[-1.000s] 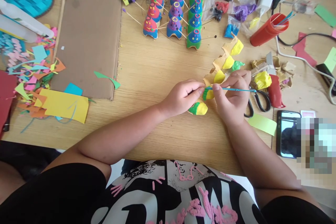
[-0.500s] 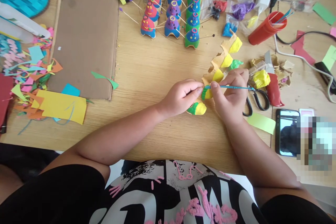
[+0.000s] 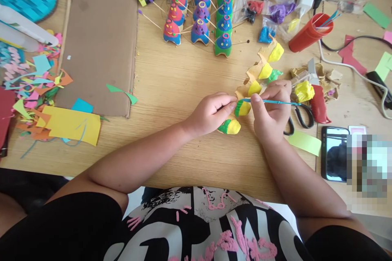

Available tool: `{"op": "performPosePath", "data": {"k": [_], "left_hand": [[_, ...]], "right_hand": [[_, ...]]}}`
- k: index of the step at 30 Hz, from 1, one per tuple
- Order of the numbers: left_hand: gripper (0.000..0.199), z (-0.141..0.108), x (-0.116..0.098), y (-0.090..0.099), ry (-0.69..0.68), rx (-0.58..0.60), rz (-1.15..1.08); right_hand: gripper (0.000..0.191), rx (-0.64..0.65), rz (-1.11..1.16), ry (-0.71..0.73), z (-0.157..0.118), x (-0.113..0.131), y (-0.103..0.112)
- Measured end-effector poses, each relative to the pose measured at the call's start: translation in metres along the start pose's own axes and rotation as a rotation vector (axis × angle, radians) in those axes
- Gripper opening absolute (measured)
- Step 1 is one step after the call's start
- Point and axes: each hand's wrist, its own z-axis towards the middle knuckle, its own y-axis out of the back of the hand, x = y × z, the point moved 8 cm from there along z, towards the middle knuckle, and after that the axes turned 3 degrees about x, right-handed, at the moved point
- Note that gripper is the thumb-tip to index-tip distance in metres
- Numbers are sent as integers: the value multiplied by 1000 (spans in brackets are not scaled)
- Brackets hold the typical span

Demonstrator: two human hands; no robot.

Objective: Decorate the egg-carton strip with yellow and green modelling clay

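My left hand (image 3: 214,113) pinches the left edge of an egg carton strip (image 3: 241,91), whose bumps carry yellow clay. On the two bumps nearest me, green clay (image 3: 226,125) covers the left part beside the yellow. Closed around a thin blue modelling tool (image 3: 275,102), my right hand (image 3: 272,110) holds it level, its left tip at the green and yellow bump (image 3: 243,107). A lump of green clay (image 3: 275,74) lies just behind my right hand. Black-handled scissors (image 3: 303,118) rest to its right, partly hidden.
Three rows of painted caterpillar strips (image 3: 200,30) stand at the back. A cardboard sheet (image 3: 99,53) and paper scraps (image 3: 33,102) lie left. Rightward are yellow clay (image 3: 304,91), a red cup (image 3: 310,34), clay bags (image 3: 278,12), a phone (image 3: 335,155) and cables (image 3: 352,65).
My right hand has shifted slightly right with the blue tool, showing more of the green and yellow bump. My left hand stays on the strip.
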Motion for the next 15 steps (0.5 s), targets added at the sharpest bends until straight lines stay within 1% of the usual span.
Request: {"op": "performPosePath", "data": {"k": [6, 9, 12, 15], "left_hand": [[33, 0, -5, 1, -46, -11, 5], [31, -1, -7, 2, -66, -20, 5], [28, -1, -8, 3, -83, -36, 6], [28, -2, -9, 4, -87, -39, 5]], "right_hand": [[34, 15, -62, -8, 0, 1, -2], [34, 27, -66, -43, 0, -1, -2], [35, 55, -26, -86, 1, -2, -4], [32, 54, 38, -54, 3, 3, -6]]}}
